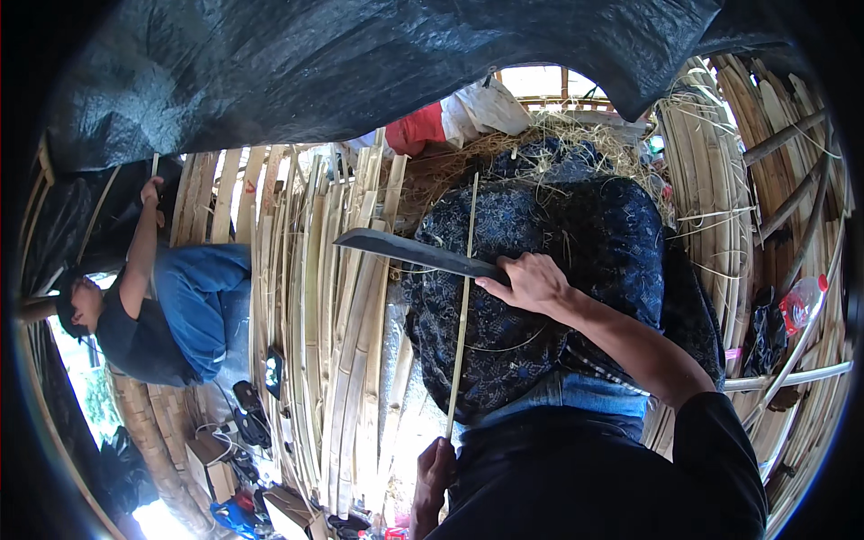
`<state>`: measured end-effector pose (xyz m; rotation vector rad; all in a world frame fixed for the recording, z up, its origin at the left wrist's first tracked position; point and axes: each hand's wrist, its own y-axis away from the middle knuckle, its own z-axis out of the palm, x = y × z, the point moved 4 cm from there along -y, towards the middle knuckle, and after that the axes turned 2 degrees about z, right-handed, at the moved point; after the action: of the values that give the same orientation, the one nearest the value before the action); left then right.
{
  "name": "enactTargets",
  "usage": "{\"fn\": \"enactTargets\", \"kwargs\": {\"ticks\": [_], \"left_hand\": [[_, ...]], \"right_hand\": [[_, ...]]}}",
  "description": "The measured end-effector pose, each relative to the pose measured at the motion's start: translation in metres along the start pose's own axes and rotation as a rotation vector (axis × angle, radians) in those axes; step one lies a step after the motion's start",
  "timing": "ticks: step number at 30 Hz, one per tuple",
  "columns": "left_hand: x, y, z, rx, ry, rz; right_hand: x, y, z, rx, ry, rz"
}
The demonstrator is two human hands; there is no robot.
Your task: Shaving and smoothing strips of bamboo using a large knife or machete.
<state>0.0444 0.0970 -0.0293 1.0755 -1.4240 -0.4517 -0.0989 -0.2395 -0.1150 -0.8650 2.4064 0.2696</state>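
Note:
My right hand (531, 286) is closed round the handle of a machete (400, 246), its long dark blade pointing left and slightly up. The blade crosses a thin bamboo strip (460, 360) above my lap; whether the two touch, I cannot tell. Low in the view, my left hand (436, 466) grips the near end of that strip, which runs up and away over my legs. Dark blue patterned cloth (504, 337) covers my bent legs. Pale shavings (576, 139) lie heaped beyond my knees.
Long bamboo slats (346, 360) lie to my left, and a bundle of split bamboo (706, 171) is at right. A co-worker (148, 306) sits far left, one arm raised. Black tarpaulin (360, 63) hangs overhead. A plastic bottle (801, 304) is at right, cardboard boxes (209, 463) lower left.

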Motion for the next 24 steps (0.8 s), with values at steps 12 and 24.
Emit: {"fn": "enactTargets", "kwargs": {"ticks": [12,24], "left_hand": [[0.029,-0.043,0.012,0.038,0.016,0.105],[-0.001,-0.006,-0.008,-0.035,0.127,0.003]], "right_hand": [[-0.011,0.014,-0.003,-0.13,0.002,-0.122],[0.0,0.01,0.004,-0.086,0.067,-0.013]]}}
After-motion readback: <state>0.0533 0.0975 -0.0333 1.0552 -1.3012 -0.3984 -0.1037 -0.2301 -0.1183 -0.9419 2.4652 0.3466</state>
